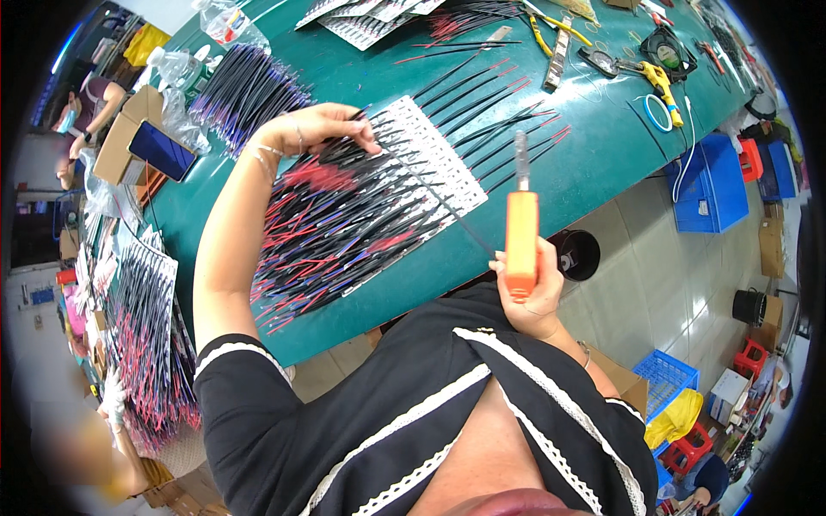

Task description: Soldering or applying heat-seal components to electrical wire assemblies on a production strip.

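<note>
Head cam view from my end: two bare hands working over a green table (602, 129). Left hand (323, 127) is at upper center, forearm rising from the left side of the shirt, elbow out, wrist bent so the fingers point toward the right of the frame. Its fingertips are pinched together on a thin dark wire (439, 198), which runs taut and slanting down to the right, across the middle of the frame.

Right hand (535, 288) is lower, right of center, forearm folded up close to the body. Fingers are wrapped around an orange-handled tool (521, 232), held upright with the metal tip pointing at the top of the frame. The wire's lower end meets that hand near the thumb, but it's blurry so I can't tell if it's gripped there too.

Just below the left hand I've got a messy spread of red, black and blue wires (310, 232) over a white patterned sheet (452, 172). More loose wires (477, 90) fan out at upper center, and a thick dark bundle (245, 95) sits at upper left, near a phone (162, 150).
</note>
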Demonstrator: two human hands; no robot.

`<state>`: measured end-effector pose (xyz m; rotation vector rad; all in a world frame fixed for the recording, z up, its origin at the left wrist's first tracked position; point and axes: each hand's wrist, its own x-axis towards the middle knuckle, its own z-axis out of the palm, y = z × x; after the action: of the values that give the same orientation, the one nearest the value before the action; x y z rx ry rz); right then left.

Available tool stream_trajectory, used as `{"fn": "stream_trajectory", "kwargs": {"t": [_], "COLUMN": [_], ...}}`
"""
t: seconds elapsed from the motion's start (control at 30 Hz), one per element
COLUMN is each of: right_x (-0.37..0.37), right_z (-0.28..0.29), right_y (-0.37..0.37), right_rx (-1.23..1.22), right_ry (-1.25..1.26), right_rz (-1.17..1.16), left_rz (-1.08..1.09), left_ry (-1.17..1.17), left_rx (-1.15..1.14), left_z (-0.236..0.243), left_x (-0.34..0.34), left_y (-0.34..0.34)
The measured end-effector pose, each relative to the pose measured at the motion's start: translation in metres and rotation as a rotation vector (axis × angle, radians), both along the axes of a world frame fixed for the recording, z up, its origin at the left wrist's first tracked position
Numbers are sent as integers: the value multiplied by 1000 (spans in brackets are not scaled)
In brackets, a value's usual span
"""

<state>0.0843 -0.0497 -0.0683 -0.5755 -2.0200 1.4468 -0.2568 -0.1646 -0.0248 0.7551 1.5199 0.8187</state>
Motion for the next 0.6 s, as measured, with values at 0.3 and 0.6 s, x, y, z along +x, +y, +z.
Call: {"fn": "stream_trajectory", "kwargs": {"t": [0.3,0.6], "right_x": [4,6], "right_z": [2,23], "right_y": [7,85], "right_rx": [265,-273], "right_ry": [12,255], "right_rz": [119,-268], "left_rz": [496,644], "left_ry": [382,-182], "left_rx": [110,785], "left_z": [68,69], "left_x": [60,257], "left_y": [-59,55]}}
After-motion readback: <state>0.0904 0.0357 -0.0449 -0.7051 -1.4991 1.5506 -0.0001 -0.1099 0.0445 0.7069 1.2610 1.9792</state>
